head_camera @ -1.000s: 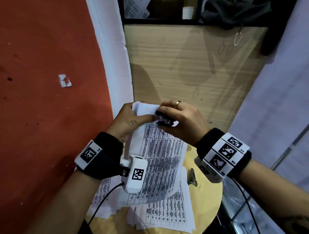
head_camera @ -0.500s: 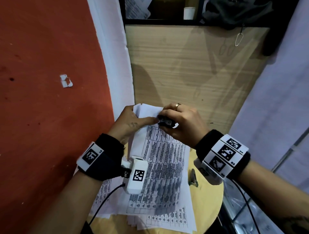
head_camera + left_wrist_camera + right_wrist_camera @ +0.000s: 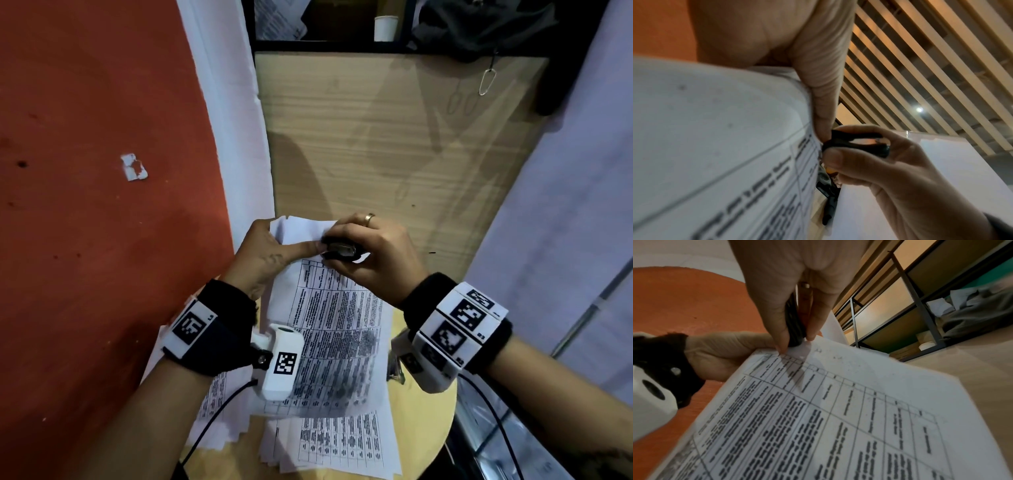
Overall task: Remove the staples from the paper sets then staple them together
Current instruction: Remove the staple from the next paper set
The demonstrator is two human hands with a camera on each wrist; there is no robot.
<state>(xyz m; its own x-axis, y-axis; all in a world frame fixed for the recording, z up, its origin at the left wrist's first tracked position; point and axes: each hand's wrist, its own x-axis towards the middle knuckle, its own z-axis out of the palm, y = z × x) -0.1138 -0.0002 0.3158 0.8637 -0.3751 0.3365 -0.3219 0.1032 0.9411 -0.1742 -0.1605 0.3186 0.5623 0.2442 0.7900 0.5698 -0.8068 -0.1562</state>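
Observation:
My left hand [image 3: 270, 250] pinches the top corner of a printed paper set [image 3: 335, 329], lifted and tilted above the round table; the thumb lies along the upper edge [image 3: 824, 104]. My right hand [image 3: 366, 253] grips a small black staple remover [image 3: 339, 251] between thumb and fingers, its jaws at the paper's top corner beside the left thumb tip. The remover [image 3: 857, 142] shows as a black loop in the left wrist view, and as a dark ribbed body [image 3: 794, 327] in the right wrist view. The staple itself is hidden.
More printed sheets [image 3: 342, 445] lie fanned on the round wooden table [image 3: 431, 425]. A small dark metal object [image 3: 395, 371] lies on the table under my right wrist. A red wall [image 3: 96, 205] stands to the left, a wooden panel [image 3: 394, 137] and shelf behind.
Both hands with the paper and remover have stayed nearly in place; the held sheet's lower end has settled flatter toward the table.

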